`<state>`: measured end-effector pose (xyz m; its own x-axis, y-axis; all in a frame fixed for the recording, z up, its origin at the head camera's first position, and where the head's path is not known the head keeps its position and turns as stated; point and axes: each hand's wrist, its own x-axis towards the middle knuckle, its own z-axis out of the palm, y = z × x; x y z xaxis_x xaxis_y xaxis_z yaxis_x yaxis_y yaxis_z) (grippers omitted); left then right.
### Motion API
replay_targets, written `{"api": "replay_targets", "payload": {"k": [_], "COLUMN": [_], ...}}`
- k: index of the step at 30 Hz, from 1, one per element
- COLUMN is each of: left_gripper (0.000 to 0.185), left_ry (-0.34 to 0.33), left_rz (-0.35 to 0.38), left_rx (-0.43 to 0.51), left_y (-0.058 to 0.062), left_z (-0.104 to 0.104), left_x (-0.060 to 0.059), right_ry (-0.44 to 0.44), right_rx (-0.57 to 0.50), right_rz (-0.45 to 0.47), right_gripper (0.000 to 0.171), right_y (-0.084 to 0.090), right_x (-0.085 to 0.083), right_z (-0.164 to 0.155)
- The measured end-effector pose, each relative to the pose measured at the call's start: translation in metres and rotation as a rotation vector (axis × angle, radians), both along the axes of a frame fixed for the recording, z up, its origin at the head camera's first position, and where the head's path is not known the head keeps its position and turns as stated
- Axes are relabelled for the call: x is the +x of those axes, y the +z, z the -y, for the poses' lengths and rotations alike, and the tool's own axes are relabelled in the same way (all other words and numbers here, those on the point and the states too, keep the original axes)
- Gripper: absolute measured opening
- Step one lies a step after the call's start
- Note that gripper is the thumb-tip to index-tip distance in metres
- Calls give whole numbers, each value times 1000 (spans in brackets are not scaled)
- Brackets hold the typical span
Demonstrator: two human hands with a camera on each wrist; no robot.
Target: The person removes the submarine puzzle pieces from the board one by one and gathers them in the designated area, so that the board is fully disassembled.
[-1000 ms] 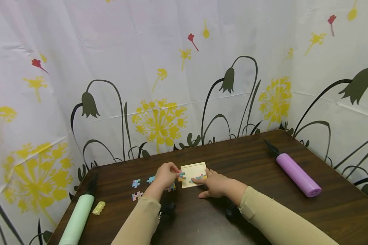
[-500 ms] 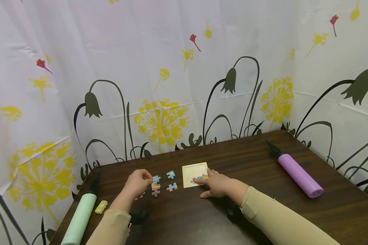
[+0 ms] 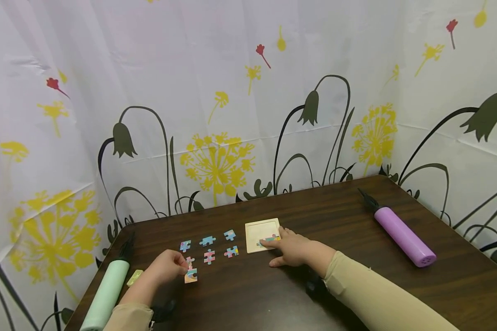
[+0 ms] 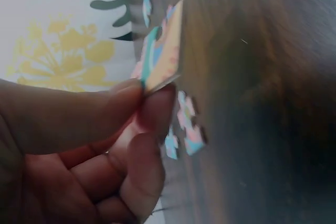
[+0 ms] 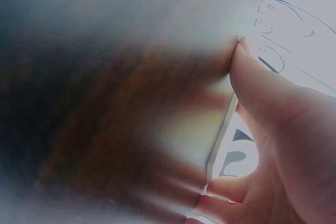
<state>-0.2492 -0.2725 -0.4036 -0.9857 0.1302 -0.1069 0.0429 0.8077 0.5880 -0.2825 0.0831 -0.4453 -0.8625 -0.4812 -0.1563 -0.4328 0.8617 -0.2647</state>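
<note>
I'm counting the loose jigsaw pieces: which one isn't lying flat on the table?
The pastel jigsaw piece pinched in the left hand, nearest the mint-green pump. It is tilted up on edge; the others lie flat on the dark wooden table.

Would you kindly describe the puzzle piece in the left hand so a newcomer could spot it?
On the dark wooden table, look right of the mint green pump. The left hand pinches a puzzle piece there. Unlike the loose pieces lying flat, it is tilted up on edge.
</note>
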Motion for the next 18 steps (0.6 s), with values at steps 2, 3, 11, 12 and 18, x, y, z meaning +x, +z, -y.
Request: {"api": "replay_targets", "payload": {"k": [2,3,11,12,18], "left_gripper": [11,11,10,10,13], "left_ry": [0,2,39,39,54], "left_rz": [19,23,56,54,46], "left_rx": [-4,-6,-34,-38,-70], "left_y": [-3,-5,-13,-13,-17], "left_z": [4,6,15,15,16], "left_x": [2,3,6,5,4], "right_ry": [-1,-1,-4,-6,-4], "right_rx": [-1,-2,0,-1,-1], "right_rz": [2,3,0,-1,2], "right_gripper": [69,69,69,69,69], "right_y": [0,0,0,0,0], "right_x": [0,0,0,0,-1], "right_z": [0,0,0,0,-1]}}
